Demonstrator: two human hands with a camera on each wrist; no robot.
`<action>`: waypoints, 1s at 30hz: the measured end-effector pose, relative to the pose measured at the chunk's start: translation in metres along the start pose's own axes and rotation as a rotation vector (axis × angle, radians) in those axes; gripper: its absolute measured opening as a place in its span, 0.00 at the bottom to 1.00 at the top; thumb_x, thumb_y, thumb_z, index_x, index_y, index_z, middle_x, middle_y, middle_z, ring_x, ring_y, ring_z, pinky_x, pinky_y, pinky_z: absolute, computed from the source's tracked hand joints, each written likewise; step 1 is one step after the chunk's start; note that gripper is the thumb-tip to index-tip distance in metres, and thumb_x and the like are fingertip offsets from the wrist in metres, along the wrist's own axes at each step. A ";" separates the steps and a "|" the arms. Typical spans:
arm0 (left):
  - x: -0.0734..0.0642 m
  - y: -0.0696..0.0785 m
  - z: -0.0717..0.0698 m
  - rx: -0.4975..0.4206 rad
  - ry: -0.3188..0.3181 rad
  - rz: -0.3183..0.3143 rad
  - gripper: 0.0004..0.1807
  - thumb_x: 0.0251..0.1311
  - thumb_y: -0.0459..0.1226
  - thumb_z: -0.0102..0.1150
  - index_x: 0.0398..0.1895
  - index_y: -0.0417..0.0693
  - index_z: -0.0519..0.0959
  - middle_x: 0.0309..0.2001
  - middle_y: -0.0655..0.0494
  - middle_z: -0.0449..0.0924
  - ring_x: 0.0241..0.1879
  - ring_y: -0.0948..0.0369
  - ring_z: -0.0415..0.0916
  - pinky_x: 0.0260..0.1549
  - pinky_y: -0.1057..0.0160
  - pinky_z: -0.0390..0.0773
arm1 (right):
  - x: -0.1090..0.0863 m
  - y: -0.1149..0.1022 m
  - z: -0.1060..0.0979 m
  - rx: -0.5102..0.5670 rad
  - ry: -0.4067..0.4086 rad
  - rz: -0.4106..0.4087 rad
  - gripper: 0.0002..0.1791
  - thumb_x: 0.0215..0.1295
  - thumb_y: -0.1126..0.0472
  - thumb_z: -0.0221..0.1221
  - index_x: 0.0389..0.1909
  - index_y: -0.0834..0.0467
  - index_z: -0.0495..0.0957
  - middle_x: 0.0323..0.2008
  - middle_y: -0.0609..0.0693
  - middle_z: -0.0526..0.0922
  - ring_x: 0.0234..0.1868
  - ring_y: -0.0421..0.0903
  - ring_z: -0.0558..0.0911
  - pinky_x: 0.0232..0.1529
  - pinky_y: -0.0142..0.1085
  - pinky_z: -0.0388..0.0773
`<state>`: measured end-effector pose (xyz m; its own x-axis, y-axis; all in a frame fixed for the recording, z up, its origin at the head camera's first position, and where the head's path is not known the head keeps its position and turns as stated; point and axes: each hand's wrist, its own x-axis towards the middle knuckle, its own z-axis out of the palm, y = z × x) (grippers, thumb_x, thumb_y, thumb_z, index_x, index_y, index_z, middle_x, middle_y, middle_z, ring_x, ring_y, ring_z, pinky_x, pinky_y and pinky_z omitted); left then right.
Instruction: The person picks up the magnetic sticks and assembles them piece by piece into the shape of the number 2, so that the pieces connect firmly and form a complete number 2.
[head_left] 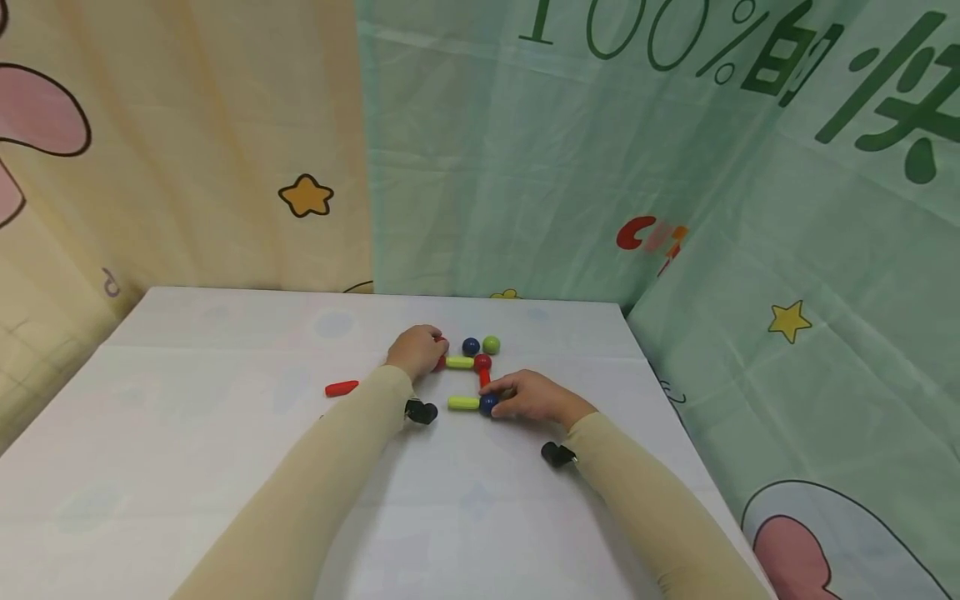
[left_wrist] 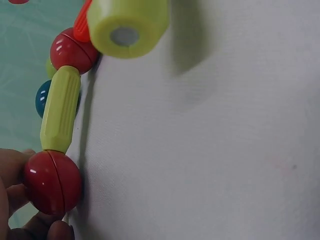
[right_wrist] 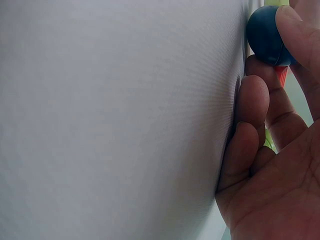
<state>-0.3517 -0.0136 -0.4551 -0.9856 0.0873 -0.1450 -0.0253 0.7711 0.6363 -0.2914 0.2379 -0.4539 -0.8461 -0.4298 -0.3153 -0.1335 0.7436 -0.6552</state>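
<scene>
Magnetic-looking rods and balls form a C shape on the table. My left hand [head_left: 417, 350] grips the red ball [left_wrist: 52, 182] at its far left end, fingers behind it. From there a yellow-green rod [head_left: 460, 362] leads to another red ball [head_left: 482, 362]. A red rod [head_left: 484, 379] runs down from that to a blue ball [head_left: 489, 405], which my right hand [head_left: 536, 397] pinches between thumb and fingers. Joined to the blue ball is a second yellow-green rod [head_left: 462, 403]; its free end [left_wrist: 124, 36] shows a grey disc. More red shows by the left fingertips, partly hidden.
A dark blue ball [head_left: 471, 347] and a green ball [head_left: 491, 344] lie just behind the C shape. A loose red rod [head_left: 341, 388] lies left of my left forearm. The white table [head_left: 225, 467] meets hanging printed cloth [head_left: 480, 167] at the back.
</scene>
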 end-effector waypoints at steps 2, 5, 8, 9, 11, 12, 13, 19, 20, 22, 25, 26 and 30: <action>0.001 -0.001 0.000 -0.021 0.009 -0.008 0.24 0.76 0.47 0.56 0.67 0.45 0.79 0.63 0.44 0.81 0.60 0.46 0.77 0.68 0.45 0.75 | 0.000 -0.001 0.000 -0.002 0.000 -0.003 0.19 0.67 0.58 0.71 0.58 0.44 0.88 0.56 0.45 0.87 0.56 0.45 0.78 0.66 0.47 0.77; 0.002 -0.003 -0.001 -0.095 0.031 -0.033 0.24 0.76 0.47 0.55 0.67 0.45 0.79 0.64 0.44 0.81 0.60 0.47 0.76 0.67 0.47 0.75 | 0.000 -0.001 0.000 -0.002 -0.002 0.000 0.19 0.67 0.58 0.72 0.58 0.43 0.87 0.57 0.45 0.87 0.55 0.45 0.78 0.65 0.47 0.77; 0.002 -0.007 -0.004 -0.159 0.055 -0.045 0.24 0.76 0.48 0.54 0.68 0.45 0.78 0.66 0.45 0.79 0.62 0.47 0.75 0.68 0.47 0.74 | 0.001 -0.001 0.000 -0.002 -0.002 0.012 0.20 0.67 0.57 0.72 0.58 0.41 0.87 0.58 0.45 0.86 0.55 0.45 0.78 0.65 0.46 0.77; 0.001 -0.008 -0.006 -0.167 0.057 -0.041 0.24 0.77 0.48 0.54 0.68 0.45 0.78 0.67 0.45 0.79 0.63 0.47 0.75 0.68 0.46 0.74 | 0.000 -0.001 0.000 -0.001 -0.003 0.017 0.20 0.67 0.57 0.72 0.58 0.40 0.87 0.58 0.44 0.86 0.55 0.45 0.78 0.65 0.46 0.77; -0.001 -0.010 -0.010 -0.161 0.057 -0.023 0.25 0.77 0.48 0.53 0.68 0.46 0.77 0.67 0.45 0.79 0.64 0.47 0.75 0.69 0.46 0.73 | 0.000 -0.001 0.000 -0.001 -0.002 0.021 0.20 0.67 0.57 0.72 0.58 0.40 0.87 0.58 0.44 0.86 0.55 0.45 0.78 0.64 0.46 0.78; -0.002 -0.011 -0.012 -0.155 0.056 -0.010 0.24 0.77 0.48 0.54 0.68 0.46 0.77 0.67 0.45 0.79 0.64 0.47 0.75 0.70 0.45 0.73 | 0.000 -0.001 0.000 -0.001 -0.003 0.022 0.20 0.67 0.57 0.72 0.58 0.40 0.87 0.58 0.45 0.86 0.55 0.45 0.78 0.64 0.46 0.78; -0.003 -0.013 -0.014 -0.150 0.049 0.003 0.24 0.77 0.48 0.53 0.68 0.46 0.77 0.66 0.45 0.79 0.64 0.47 0.75 0.70 0.45 0.72 | 0.000 -0.001 -0.001 -0.001 -0.004 0.023 0.20 0.67 0.57 0.72 0.58 0.40 0.87 0.58 0.45 0.85 0.55 0.45 0.78 0.64 0.45 0.78; -0.012 -0.025 -0.027 -0.133 -0.006 0.085 0.23 0.78 0.48 0.54 0.67 0.46 0.77 0.61 0.45 0.81 0.60 0.49 0.76 0.68 0.44 0.73 | 0.001 0.001 -0.001 -0.006 -0.006 0.018 0.19 0.66 0.56 0.72 0.57 0.40 0.87 0.56 0.44 0.86 0.54 0.45 0.78 0.60 0.43 0.79; -0.013 -0.027 -0.029 -0.130 -0.016 0.095 0.22 0.78 0.47 0.55 0.66 0.46 0.77 0.60 0.46 0.82 0.60 0.49 0.76 0.68 0.44 0.73 | 0.001 0.001 -0.001 -0.005 -0.006 0.017 0.19 0.66 0.56 0.72 0.57 0.40 0.87 0.56 0.44 0.86 0.53 0.45 0.78 0.59 0.42 0.79; -0.016 -0.033 -0.032 -0.118 -0.037 0.115 0.21 0.78 0.47 0.56 0.66 0.46 0.78 0.57 0.47 0.83 0.59 0.49 0.76 0.68 0.45 0.73 | 0.002 0.002 -0.001 0.000 -0.007 0.014 0.19 0.66 0.56 0.72 0.57 0.40 0.87 0.56 0.45 0.86 0.53 0.45 0.77 0.58 0.41 0.79; -0.023 -0.040 -0.037 -0.098 -0.070 0.141 0.21 0.77 0.47 0.57 0.65 0.47 0.79 0.56 0.46 0.83 0.59 0.49 0.76 0.68 0.45 0.73 | 0.002 0.002 0.000 -0.002 -0.010 0.008 0.19 0.66 0.56 0.72 0.58 0.40 0.87 0.55 0.45 0.86 0.53 0.45 0.77 0.57 0.41 0.79; -0.026 -0.042 -0.039 -0.100 -0.082 0.139 0.21 0.77 0.47 0.58 0.65 0.48 0.79 0.56 0.47 0.83 0.59 0.49 0.76 0.68 0.45 0.73 | 0.001 0.002 0.000 -0.005 -0.009 0.006 0.19 0.66 0.55 0.72 0.58 0.40 0.87 0.56 0.45 0.86 0.53 0.45 0.77 0.57 0.41 0.79; -0.039 -0.046 -0.044 -0.098 -0.130 0.131 0.20 0.76 0.48 0.60 0.65 0.52 0.80 0.57 0.47 0.82 0.59 0.49 0.75 0.68 0.44 0.73 | 0.000 0.000 -0.001 -0.013 -0.003 0.005 0.19 0.66 0.55 0.72 0.58 0.41 0.87 0.56 0.45 0.86 0.53 0.45 0.78 0.59 0.43 0.79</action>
<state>-0.3195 -0.0804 -0.4452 -0.9517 0.2684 -0.1487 0.0791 0.6829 0.7262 -0.2918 0.2390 -0.4532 -0.8451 -0.4278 -0.3207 -0.1361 0.7522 -0.6447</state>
